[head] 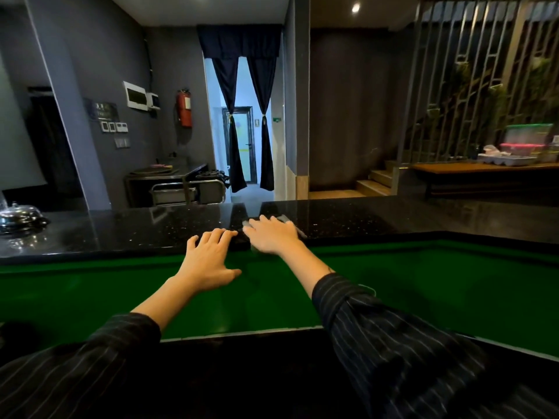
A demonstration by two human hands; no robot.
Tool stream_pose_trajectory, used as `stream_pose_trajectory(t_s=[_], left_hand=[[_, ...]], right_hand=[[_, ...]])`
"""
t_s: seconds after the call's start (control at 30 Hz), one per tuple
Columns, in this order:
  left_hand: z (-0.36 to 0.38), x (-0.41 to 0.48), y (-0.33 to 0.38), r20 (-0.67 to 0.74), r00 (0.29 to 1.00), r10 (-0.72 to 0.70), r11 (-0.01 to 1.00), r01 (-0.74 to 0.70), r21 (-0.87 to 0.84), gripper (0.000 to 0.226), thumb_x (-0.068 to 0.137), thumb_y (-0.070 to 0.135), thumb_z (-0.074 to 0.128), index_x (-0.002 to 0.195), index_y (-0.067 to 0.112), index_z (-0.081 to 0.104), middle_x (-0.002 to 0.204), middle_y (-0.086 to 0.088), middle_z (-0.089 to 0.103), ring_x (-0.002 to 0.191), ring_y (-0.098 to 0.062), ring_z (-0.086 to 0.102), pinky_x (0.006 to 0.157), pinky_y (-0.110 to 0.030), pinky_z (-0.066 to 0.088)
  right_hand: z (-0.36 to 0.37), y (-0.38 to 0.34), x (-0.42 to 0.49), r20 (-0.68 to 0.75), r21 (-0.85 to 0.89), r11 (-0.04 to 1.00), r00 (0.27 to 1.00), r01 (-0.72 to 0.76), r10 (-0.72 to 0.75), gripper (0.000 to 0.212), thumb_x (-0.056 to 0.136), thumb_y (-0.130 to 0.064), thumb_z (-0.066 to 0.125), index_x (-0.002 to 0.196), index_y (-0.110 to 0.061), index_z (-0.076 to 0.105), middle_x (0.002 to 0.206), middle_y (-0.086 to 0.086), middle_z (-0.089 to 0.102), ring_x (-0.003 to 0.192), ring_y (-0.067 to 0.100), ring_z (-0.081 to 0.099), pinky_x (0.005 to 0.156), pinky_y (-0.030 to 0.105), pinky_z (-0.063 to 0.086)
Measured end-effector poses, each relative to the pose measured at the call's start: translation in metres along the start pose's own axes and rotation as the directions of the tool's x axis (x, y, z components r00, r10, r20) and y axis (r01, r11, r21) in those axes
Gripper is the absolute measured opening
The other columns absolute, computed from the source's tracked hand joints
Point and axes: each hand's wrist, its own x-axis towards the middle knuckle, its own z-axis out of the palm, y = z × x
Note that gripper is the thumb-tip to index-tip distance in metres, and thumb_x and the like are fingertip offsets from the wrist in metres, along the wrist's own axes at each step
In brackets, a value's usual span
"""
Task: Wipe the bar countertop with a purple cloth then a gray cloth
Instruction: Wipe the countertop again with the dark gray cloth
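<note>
A gray cloth (pixel 286 220) is pressed flat on the black bar countertop (pixel 348 217), near its front edge, and only its far edge and corners are seen beyond the fingers. It is covered by the right hand (pixel 272 237), which is laid open on it, palm down and fingers spread, so the cloth is held by pressure, not pinched. The left hand (pixel 208 261) is set just beside it, also open and empty, with its fingertips rested on the countertop's edge and its palm over the green surface (pixel 423 282) below. No purple cloth is seen, so the gray-cloth pass is judged to be the step in hand.

For this step to be done well, even downward pressure should be kept across the whole palm so the cloth is not bunched or left behind. Long, overlapping strokes should be made, with the front lip included. The left hand is best used as a brace.

At the far left of the countertop a shiny metal dome (pixel 19 214) is stood, well apart from the hands; it would need to be wiped around. Beyond the bar, a red fire extinguisher (pixel 184 108) is hung on the gray wall.
</note>
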Motion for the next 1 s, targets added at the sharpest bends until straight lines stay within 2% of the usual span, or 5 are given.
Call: stream_pose_trajectory(t_s=[0.2, 0.37, 0.53, 0.73, 1.0], left_hand=[[-0.026, 0.027, -0.008, -0.001, 1.000, 0.015, 0.999, -0.015, -0.041, 0.078, 0.071, 0.075, 0.005, 0.110, 0.027, 0.052, 0.113, 0.002, 0.056, 0.115, -0.021, 0.048, 0.093, -0.049, 0.036], [-0.012, 0.054, -0.033, 0.144, 0.989, 0.045, 0.998, -0.037, -0.057, 0.092, 0.065, 0.087, -0.006, 0.136, 0.045, 0.035, 0.143, 0.010, 0.040, 0.136, -0.016, 0.029, 0.108, -0.061, 0.023], [0.003, 0.059, -0.041, 0.137, 0.990, 0.047, 0.997, -0.038, -0.061, 0.095, 0.062, 0.087, -0.010, 0.143, 0.048, 0.022, 0.151, 0.008, 0.031, 0.141, -0.014, 0.025, 0.112, -0.047, 0.028], [0.009, 0.064, -0.043, 0.065, 0.993, 0.097, 0.995, -0.095, -0.035, 0.096, 0.062, 0.086, -0.018, 0.143, 0.049, 0.019, 0.148, 0.014, 0.032, 0.137, -0.010, 0.030, 0.104, -0.039, 0.036], [0.000, 0.062, -0.030, 0.086, 0.994, 0.060, 0.998, -0.061, 0.002, 0.103, 0.058, 0.087, -0.017, 0.143, 0.045, 0.024, 0.148, 0.008, 0.034, 0.136, -0.015, 0.032, 0.106, -0.043, 0.035]], right_hand=[[-0.015, 0.079, 0.044, 0.171, -0.036, 0.999, 0.985, -0.017, 0.023, 0.073, 0.083, -0.045, 0.010, 0.153, -0.026, 0.015, 0.161, 0.012, 0.014, 0.146, 0.037, 0.017, 0.114, 0.062, 0.013], [-0.022, 0.154, 0.074, 0.200, -0.031, 0.982, 0.961, -0.189, 0.191, 0.058, 0.098, -0.050, 0.011, 0.153, -0.032, 0.012, 0.163, 0.000, 0.006, 0.149, 0.027, 0.007, 0.119, 0.052, 0.003], [-0.026, 0.193, 0.106, 0.210, -0.036, 0.948, 0.926, -0.315, 0.315, 0.059, 0.100, -0.051, 0.012, 0.154, -0.027, 0.011, 0.163, 0.004, 0.007, 0.149, 0.030, 0.007, 0.119, 0.052, 0.005], [-0.017, 0.161, 0.142, 0.134, -0.049, 0.891, 0.881, -0.451, 0.453, 0.069, 0.095, -0.060, 0.024, 0.152, -0.019, 0.024, 0.159, 0.013, 0.019, 0.145, 0.036, 0.016, 0.115, 0.056, 0.012], [0.006, 0.028, 0.174, 0.185, -0.010, 0.985, 0.968, -0.171, 0.170, 0.067, 0.096, -0.056, 0.023, 0.152, -0.020, 0.022, 0.159, 0.015, 0.017, 0.145, 0.039, 0.016, 0.114, 0.059, 0.015]])
